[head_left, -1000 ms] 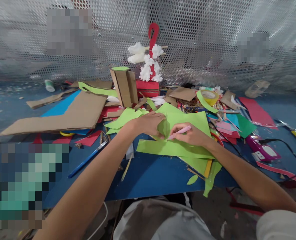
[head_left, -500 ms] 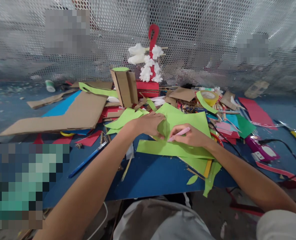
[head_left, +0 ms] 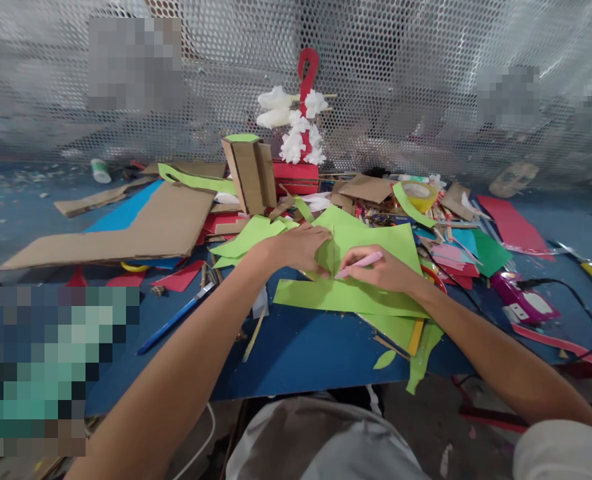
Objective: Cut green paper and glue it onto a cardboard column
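Head view, right hand (head_left: 385, 272) pinching pink pen (head_left: 370, 259), left hand (head_left: 302, 248) spread on green paper (head_left: 392, 241)

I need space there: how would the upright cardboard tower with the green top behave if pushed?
The cardboard tower could tip, standing taller than wide. Its flat, straight walls suggest stiffness. Being cardboard, it's probably light for its size.

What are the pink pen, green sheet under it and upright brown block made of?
Pink pen in the right hand: probably plastic; smooth, evenly coloured barrel.
Green sheet: paper or thin card, matte; thin with clean-cut edges, exact weight unclear.
Upright brown block: likely corrugated cardboard, matte; plain brown panels with visible thickness at the edges.
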Demonstrator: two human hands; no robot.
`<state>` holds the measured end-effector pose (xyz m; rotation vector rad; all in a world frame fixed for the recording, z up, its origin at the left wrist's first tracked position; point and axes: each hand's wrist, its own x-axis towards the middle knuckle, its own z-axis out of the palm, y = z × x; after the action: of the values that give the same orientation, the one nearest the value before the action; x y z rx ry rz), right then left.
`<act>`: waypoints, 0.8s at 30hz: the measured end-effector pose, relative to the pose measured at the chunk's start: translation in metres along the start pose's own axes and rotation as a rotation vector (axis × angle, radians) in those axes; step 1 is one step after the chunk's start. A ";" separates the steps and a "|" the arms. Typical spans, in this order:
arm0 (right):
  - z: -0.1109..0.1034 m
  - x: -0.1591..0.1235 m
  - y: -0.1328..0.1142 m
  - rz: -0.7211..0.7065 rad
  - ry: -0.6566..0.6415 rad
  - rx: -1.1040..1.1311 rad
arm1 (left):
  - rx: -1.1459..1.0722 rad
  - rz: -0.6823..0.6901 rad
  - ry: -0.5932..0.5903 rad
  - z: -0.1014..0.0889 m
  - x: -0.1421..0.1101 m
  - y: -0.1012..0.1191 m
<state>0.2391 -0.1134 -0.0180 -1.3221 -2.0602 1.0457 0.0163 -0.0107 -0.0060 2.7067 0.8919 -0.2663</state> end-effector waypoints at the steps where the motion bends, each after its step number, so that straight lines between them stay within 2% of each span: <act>1: 0.000 0.000 0.000 -0.001 -0.018 0.001 | 0.003 0.002 -0.001 0.000 0.000 0.000; 4: 0.001 0.000 0.000 -0.005 -0.084 0.015 | 0.008 0.007 -0.001 0.000 0.001 0.000; 8: 0.000 0.001 -0.001 -0.007 -0.020 -0.005 | -0.006 0.014 0.003 0.001 0.001 -0.001; 12: -0.002 0.000 -0.004 0.007 -0.069 0.016 | -0.013 0.001 -0.001 0.001 0.000 -0.001; 15: -0.001 -0.001 -0.007 0.005 -0.015 0.061 | -0.019 0.000 -0.001 0.001 0.001 -0.001; 24: 0.020 0.001 -0.014 -0.040 0.028 0.023 | -0.023 0.032 0.043 0.006 0.005 -0.005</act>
<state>0.2171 -0.1226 -0.0186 -1.2716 -2.0393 1.0247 0.0167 -0.0057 -0.0140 2.7124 0.8568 -0.1908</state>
